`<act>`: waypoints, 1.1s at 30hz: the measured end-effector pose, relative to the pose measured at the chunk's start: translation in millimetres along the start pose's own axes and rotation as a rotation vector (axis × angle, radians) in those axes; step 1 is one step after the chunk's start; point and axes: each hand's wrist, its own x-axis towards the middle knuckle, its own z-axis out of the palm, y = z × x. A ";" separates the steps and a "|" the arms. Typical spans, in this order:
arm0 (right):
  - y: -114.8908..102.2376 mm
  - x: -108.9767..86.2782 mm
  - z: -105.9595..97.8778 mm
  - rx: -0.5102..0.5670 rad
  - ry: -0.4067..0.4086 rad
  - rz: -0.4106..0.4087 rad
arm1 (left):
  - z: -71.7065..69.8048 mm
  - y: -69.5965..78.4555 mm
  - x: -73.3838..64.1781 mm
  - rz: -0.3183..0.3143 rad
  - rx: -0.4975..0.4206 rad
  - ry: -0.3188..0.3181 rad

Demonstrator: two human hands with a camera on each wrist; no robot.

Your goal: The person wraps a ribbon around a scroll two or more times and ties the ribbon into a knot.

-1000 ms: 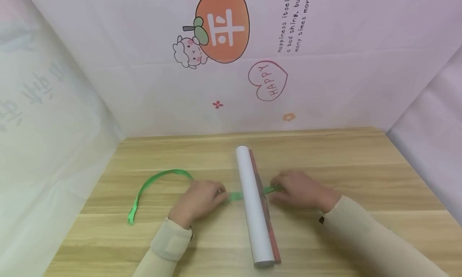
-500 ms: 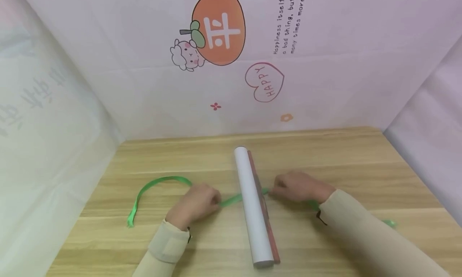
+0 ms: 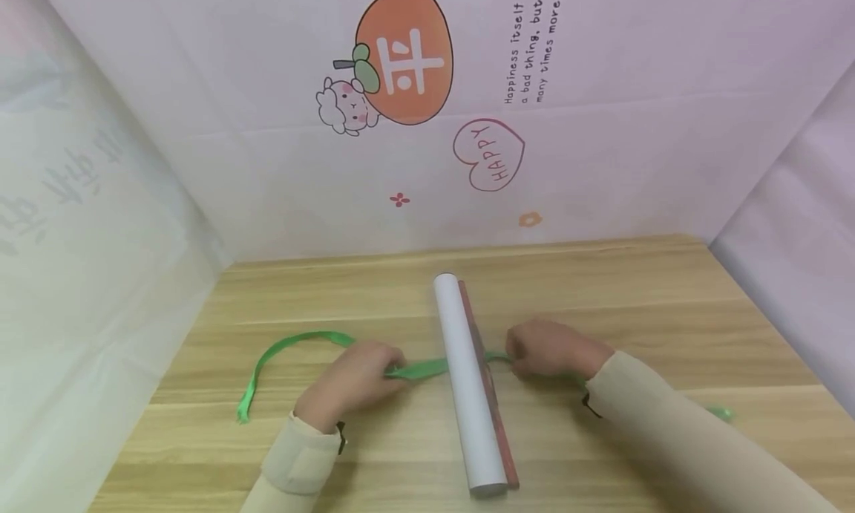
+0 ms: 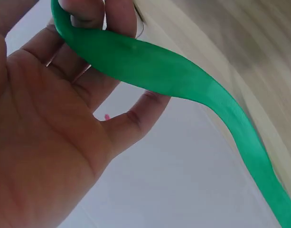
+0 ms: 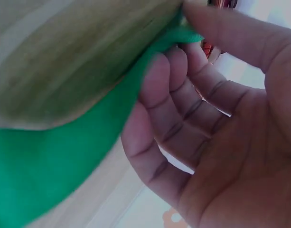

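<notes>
Green ribbon (image 3: 424,369) lies crosswise on the wooden surface (image 3: 614,283), held on both sides of a white roll (image 3: 470,394). Left hand (image 3: 354,379) is left of the roll, apart from it, fingers curled and gripping the ribbon; left wrist view shows the band running across the fingers. Right hand (image 3: 551,347) is just right of the roll, pinching the ribbon between thumb and fingers. Middle stretch passes beneath the roll, hidden there, visible again on the right side. Ribbon's left tail arcs out past the left hand, frayed-looking end flat on the surface. Right tail runs behind the right hand and beige sleeve (image 3: 668,416), tip showing beyond the sleeve. Roll lies lengthwise, slightly slanted, dark red strip (image 3: 504,448) along its right edge.
</notes>
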 end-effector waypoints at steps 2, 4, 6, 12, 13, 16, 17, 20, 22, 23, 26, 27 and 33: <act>3.1 -4.5 -0.2 -0.023 0.012 -0.012 | -2.2 -4.2 -5.3 -0.004 -0.001 0.012; 7.4 -9.7 -1.4 -0.029 0.026 -0.013 | -5.9 -8.8 -11.4 -0.025 -0.017 0.019; 13.0 -15.1 -3.6 -0.014 0.038 -0.004 | -11.7 -13.6 -17.5 -0.050 -0.044 0.027; 27.2 -29.1 -14.2 0.046 0.054 0.001 | -38.2 -25.0 -33.7 -0.095 -0.101 0.065; 28.7 -31.2 -16.9 0.067 0.051 0.011 | -42.9 -26.9 -36.3 -0.107 -0.104 0.073; 34.1 -38.7 -27.2 0.098 0.057 0.022 | -56.8 -33.2 -44.9 -0.131 -0.094 0.110; 36.1 -41.4 -31.4 0.097 0.066 0.020 | -61.0 -35.4 -48.2 -0.138 -0.089 0.124; 40.3 -49.9 -44.7 0.065 0.112 0.002 | -73.4 -38.5 -58.3 -0.147 -0.136 0.162; 40.3 -55.3 -53.3 0.040 0.149 0.005 | -80.8 -35.6 -63.7 -0.146 -0.190 0.196; 39.6 -57.8 -57.2 0.033 0.172 -0.002 | -84.0 -32.8 -65.4 -0.141 -0.223 0.214; 33.4 -65.4 -67.7 0.019 0.234 0.005 | -92.6 -20.0 -67.0 -0.111 -0.319 0.265; 30.8 -68.0 -70.7 0.010 0.260 0.003 | -95.5 -14.1 -66.7 -0.099 -0.347 0.277; 17.6 -88.1 -83.8 -0.012 0.386 -0.008 | -112.8 25.4 -60.2 -0.053 -0.540 0.271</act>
